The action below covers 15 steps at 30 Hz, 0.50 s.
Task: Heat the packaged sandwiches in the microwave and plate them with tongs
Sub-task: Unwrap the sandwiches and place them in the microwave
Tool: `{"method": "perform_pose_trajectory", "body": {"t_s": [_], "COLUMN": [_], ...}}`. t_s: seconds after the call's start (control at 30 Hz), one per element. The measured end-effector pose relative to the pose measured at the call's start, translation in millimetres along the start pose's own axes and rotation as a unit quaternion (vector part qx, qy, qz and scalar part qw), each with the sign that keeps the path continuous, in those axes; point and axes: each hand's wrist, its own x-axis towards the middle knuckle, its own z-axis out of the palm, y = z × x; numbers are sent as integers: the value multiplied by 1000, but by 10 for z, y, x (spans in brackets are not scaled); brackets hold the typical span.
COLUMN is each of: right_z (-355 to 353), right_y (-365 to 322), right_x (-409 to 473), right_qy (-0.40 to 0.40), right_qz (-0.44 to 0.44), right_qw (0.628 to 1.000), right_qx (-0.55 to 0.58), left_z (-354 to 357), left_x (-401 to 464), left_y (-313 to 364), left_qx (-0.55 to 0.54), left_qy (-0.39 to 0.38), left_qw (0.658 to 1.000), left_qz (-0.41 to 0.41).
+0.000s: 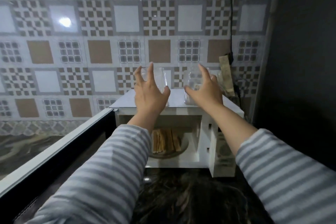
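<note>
A white microwave [228,110] stands on a dark counter with its door [54,151] swung wide to the left. Inside, several toasted sandwich halves [166,140] stand on edge on the glass plate [181,149]. Two clear plastic containers stand upright on the microwave's top, one on the left [163,78] and one on the right [192,78]. My left hand [150,92] is spread around the left container, thumb at its right side. My right hand [205,91] is spread around the right one. Whether either hand grips firmly is unclear. No tongs are in view.
A patterned tiled wall [101,51] rises behind the microwave. A black cord [231,23] hangs down at the right, beside a brownish paper packet [225,71]. A dark wall [300,60] closes off the right side. The marbled counter [163,187] runs below.
</note>
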Motion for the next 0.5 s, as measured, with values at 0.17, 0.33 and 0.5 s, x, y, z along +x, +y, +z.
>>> {"method": "perform_pose_trajectory", "body": {"t_s": [0.17, 0.33, 0.5], "right_z": [393, 745, 890], "right_y": [60, 205, 281], "right_x": [506, 727, 785], "right_qy": [-36, -97, -136], "right_qz": [35, 60, 65], "right_qw": [999, 993, 988], "right_qx": [-13, -27, -46], "left_z": [342, 613, 713], "left_x": [519, 776, 811], "left_y": [-224, -387, -484], "left_qx": [18, 33, 53], "left_qy": [-47, -115, -159], "left_qw": [999, 991, 983], "left_qz": [-8, -62, -74]}}
